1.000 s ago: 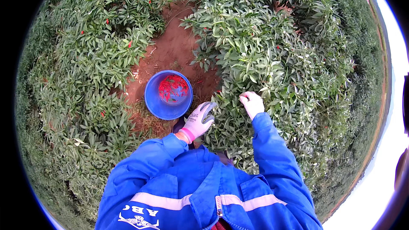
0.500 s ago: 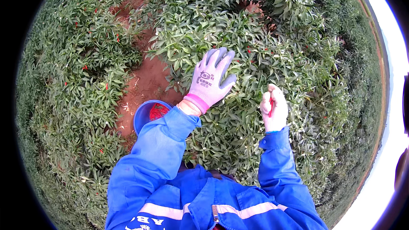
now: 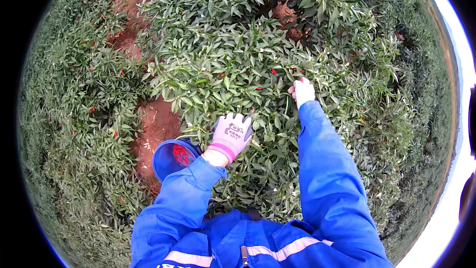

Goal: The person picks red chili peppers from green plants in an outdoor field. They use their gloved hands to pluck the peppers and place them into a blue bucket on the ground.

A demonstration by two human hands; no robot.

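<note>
My left hand [image 3: 232,133], in a pink glove with grey coating, rests on the pepper plants [image 3: 208,89], fingers slightly bent and apart. My right hand [image 3: 301,90], in a pale glove, reaches higher into the leaves with fingers curled; what they hold is hidden. Small red peppers [image 3: 273,71] show among the foliage near it. A blue bucket [image 3: 163,164] holding red peppers [image 3: 181,155] stands on the soil beside my left forearm, which partly covers it.
A strip of reddish soil [image 3: 157,124] runs between the dense plant rows. More plants with scattered red peppers [image 3: 92,109] are on the left. Bare soil [image 3: 282,12] shows through a gap at the upper right. A pale sky [image 3: 453,34] lines the right rim.
Since half a second ago my left hand has come lower onto the leaves. My right hand has moved up and left into the foliage; the red pepper seen in it then is no longer visible.
</note>
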